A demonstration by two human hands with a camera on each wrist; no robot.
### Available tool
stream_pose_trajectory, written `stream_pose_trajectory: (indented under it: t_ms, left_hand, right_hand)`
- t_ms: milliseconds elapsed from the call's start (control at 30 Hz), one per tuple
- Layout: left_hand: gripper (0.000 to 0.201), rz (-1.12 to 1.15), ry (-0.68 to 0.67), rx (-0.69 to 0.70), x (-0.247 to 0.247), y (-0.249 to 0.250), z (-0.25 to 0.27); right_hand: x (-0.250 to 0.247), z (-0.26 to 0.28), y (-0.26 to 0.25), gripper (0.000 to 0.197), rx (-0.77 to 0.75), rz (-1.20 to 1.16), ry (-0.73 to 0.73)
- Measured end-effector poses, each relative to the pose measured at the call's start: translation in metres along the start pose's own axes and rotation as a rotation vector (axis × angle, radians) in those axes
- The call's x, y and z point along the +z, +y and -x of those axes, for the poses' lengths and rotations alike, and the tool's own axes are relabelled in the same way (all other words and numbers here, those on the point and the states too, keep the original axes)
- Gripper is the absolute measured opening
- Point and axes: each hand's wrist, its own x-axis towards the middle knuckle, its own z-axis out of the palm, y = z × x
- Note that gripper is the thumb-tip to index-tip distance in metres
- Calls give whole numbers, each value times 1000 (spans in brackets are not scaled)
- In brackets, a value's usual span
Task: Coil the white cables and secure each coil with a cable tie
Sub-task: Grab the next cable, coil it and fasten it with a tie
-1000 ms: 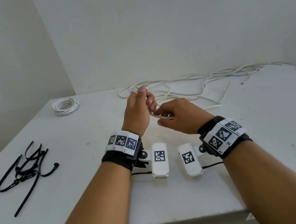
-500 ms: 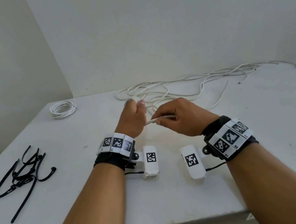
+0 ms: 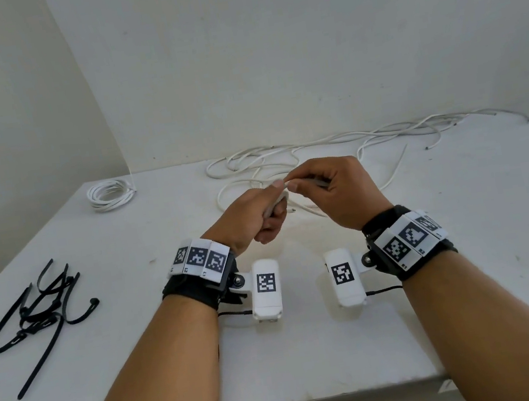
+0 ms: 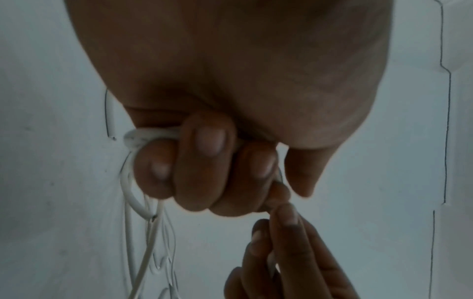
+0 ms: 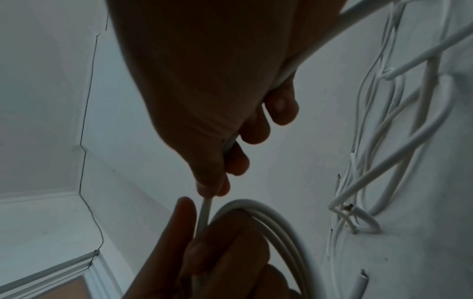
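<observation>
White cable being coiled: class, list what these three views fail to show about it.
- Turn count: head view, left hand covers the coil; left wrist view, fingers cover it.
- Far end: lost among loose cables, too thin.
- Right hand grip: right wrist view, dark.

Head view: from above and behind, facing forward and down over the table (image 3: 470,237), both forearms in frame. Wrist views: very close, along each palm toward the fingers (image 4: 204,161). Shared by all three: the meeting fingertips and the white cable (image 5: 204,212) between them.
</observation>
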Motion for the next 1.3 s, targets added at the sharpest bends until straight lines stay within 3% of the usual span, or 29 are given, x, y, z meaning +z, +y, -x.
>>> stream_pose_trajectory:
  t_ms: [133, 233, 433, 700, 800, 967, 1100, 1167, 1300]
  left_hand:
    - [46, 116, -76, 38, 1, 0, 2]
    - [39, 306, -71, 67, -6, 3, 4]
    - [45, 564, -42, 136, -24, 7, 5]
    - [32, 816, -208, 224, -8, 8, 6]
    - [30, 850, -74, 252, -4, 7, 1]
    - [33, 857, 361, 311, -5, 5, -7]
    - [31, 812, 674, 373, -18, 5, -12]
    - [30, 678, 742, 361, -19, 3, -14]
    - [27, 188, 741, 329, -9, -2, -14]
  right_hand:
    - [-5, -2, 1, 5, 59, -43, 18]
    - [-16, -4, 8, 7, 123, -65, 84]
    - [-18, -3, 15, 4, 151, -133, 190]
    - [-2, -2, 9, 12, 209, 61, -204]
    - [7, -1, 3, 12, 190, 88, -301]
    - [19, 2, -2, 33, 168, 180, -472]
    - [22, 3, -8, 34, 167, 163, -520]
    - [24, 3, -11, 33, 150, 175, -535]
    - [24, 3, -13, 28, 122, 206, -518]
